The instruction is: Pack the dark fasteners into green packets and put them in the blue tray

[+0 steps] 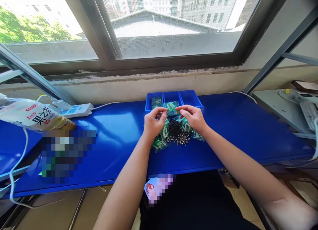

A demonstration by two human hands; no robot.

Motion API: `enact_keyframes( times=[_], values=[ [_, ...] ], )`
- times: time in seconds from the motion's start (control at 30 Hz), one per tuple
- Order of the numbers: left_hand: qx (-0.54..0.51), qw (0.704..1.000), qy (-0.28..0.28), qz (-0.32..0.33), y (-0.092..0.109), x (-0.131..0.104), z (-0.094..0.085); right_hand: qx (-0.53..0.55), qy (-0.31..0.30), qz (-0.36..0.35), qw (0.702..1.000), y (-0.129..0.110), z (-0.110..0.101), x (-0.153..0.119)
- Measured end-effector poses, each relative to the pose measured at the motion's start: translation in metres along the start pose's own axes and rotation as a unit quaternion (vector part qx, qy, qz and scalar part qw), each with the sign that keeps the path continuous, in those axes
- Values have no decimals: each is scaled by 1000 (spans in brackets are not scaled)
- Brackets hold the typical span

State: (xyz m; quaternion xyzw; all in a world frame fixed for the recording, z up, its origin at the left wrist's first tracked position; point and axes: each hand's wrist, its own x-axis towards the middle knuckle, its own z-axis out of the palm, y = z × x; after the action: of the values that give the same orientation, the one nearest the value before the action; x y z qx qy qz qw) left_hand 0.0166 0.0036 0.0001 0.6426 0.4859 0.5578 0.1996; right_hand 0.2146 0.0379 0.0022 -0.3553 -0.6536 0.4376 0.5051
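Note:
Between my two hands is a small clear plastic bag (171,106) with green and whitish stick-like pieces inside. My left hand (154,121) pinches its left edge with thumb and forefinger. At the right edge, my right hand (195,119) grips it in the same way. The bag is held up in front of a blue three-compartment tray (148,102), whose left compartment holds a similar bag (156,102). Under my hands lie several more bags (160,143), a heap of thin black pieces (174,126) and a pile of metal screws (181,138). My hands partly hide the bags.
The blue tabletop (116,150) runs along a wall below a window. A drink bottle (37,115) lies at the left, near a white power strip (79,110) with cables. Metal frame posts (273,54) rise at both sides. A grey surface with objects (275,106) stands at the right.

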Motion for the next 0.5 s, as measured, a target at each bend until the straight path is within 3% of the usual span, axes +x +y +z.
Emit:
enact_keyframes(
  times=[0.17, 0.5],
  values=[
    [1, 1000, -14, 7, -2, -1, 4, -13, 33, -1, 999, 9, 2, 2],
    [-86, 995, -17, -56, -4, 2, 4, 16, 38, 18, 999, 19, 0, 5]
  ],
)
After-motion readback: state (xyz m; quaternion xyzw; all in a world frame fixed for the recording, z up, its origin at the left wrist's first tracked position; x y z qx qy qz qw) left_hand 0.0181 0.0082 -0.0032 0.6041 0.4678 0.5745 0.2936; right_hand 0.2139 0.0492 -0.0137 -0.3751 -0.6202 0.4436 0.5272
